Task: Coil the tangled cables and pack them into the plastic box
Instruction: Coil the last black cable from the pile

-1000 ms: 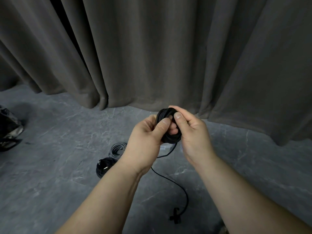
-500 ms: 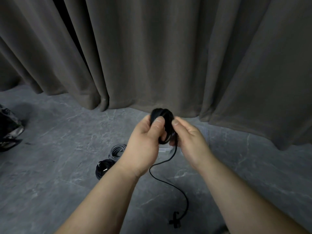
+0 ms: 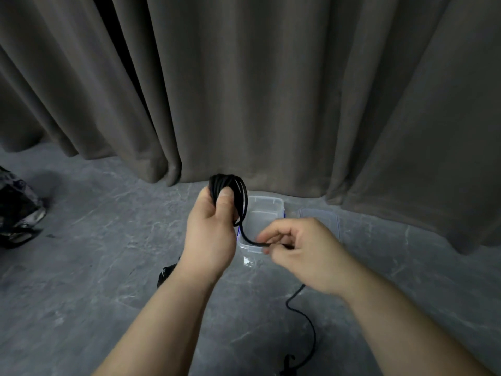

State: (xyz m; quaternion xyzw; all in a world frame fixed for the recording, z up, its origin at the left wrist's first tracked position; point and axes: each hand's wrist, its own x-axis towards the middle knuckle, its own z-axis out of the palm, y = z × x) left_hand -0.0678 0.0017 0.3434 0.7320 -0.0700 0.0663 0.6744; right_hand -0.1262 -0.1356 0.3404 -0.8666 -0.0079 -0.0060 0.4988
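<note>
My left hand (image 3: pixel 211 232) grips a coil of black cable (image 3: pixel 232 196), thumb pressed on the loops, held above the floor. From the coil one strand runs down and right into my right hand (image 3: pixel 303 246), which pinches it between curled fingers. The loose tail (image 3: pixel 306 321) drops below my right wrist and snakes over the floor to a plug (image 3: pixel 288 362) at the bottom edge. Behind both hands a clear plastic box (image 3: pixel 267 206) stands open on the floor, its lid (image 3: pixel 320 217) lying just to its right.
Another black cable coil (image 3: pixel 166 274) lies on the grey floor, mostly hidden behind my left wrist. A dark curtain (image 3: pixel 257 85) hangs along the back. A dark patterned object (image 3: pixel 16 210) sits at the far left edge.
My right hand has left the coil and moved down and right, pulling a strand out. The view shifted, and the box and lid now show behind the hands.
</note>
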